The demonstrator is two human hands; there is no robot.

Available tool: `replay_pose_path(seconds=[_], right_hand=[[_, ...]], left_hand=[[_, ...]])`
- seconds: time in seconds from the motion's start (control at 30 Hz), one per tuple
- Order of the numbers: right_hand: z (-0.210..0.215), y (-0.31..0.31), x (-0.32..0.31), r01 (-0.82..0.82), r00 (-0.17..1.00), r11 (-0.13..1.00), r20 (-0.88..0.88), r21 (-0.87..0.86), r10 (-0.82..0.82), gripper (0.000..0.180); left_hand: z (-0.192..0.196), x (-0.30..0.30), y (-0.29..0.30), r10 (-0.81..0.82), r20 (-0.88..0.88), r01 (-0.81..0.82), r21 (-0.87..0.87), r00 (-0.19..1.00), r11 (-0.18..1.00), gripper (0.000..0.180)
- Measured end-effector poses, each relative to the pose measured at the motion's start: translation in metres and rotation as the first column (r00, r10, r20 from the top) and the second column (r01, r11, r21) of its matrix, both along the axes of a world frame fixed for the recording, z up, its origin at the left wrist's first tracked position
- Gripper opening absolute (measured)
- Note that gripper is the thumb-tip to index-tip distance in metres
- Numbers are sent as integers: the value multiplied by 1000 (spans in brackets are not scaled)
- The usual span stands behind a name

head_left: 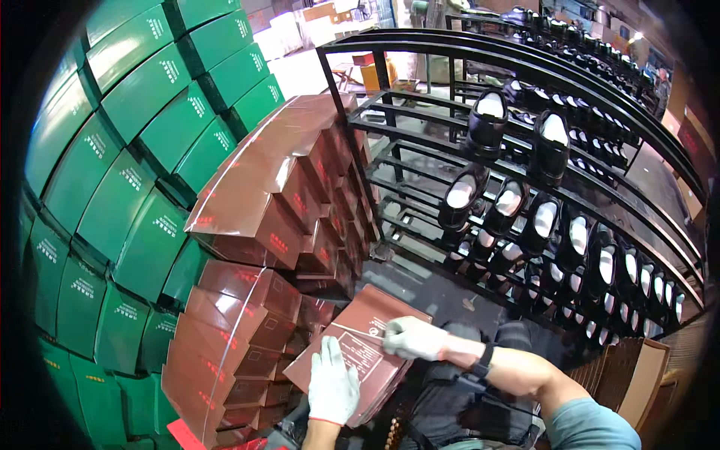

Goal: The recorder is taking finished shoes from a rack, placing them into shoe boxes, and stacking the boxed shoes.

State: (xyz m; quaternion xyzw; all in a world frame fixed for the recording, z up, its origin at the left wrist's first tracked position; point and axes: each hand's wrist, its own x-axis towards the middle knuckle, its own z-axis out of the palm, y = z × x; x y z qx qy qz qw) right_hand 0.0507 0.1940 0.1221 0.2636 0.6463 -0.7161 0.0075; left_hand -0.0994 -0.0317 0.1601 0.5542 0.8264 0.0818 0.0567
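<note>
A stack of flat brown cardboard shoe-box blanks [390, 306] lies in front of me, with pale printing on its top sheet. My left hand [334, 386], in a white knitted glove, rests flat on the near left part of the stack, fingers stretched out. Across the top sheet runs a thin pale string [352, 331]. At its right end my right hand [411, 338], also gloved in white, is closed and seems to pinch the string; the fingertips are partly hidden. A dark band circles my right wrist.
Brown shoe boxes [247, 187] are piled at left, bound with pale strapping, beside a tall wall of green shoe boxes [146, 97]. A black metal rack [450, 139] with several rows of black shoes [544, 217] stands ahead right. Open cardboard [634, 382] sits at lower right.
</note>
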Motion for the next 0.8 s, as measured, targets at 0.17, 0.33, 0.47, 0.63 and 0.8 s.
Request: replay_pose_path(seconds=[0.17,0.33,0.47,0.63,0.8], right_hand=[[-5,45,-8,110,994,828,-50,550,-99,19],[-28,108,-73,227,970,667,-228,710,-87,24],[-44,81,-174,70,997,547,-51,834,-50,28],[-249,199,-73,535,810,594,-166,601,-562,22],[-233,234,85,-148,967,558,238,817,-92,25]], left_hand=[[3,-8,5,11,1,-11,-47,1000,999,70],[-23,-17,18,-210,-222,231,73,952,970,61],[-39,-26,-27,-142,-229,171,109,963,979,54],[-20,2,-8,-207,-200,219,38,958,975,49],[16,-1,-26,-152,-135,169,128,979,977,47]])
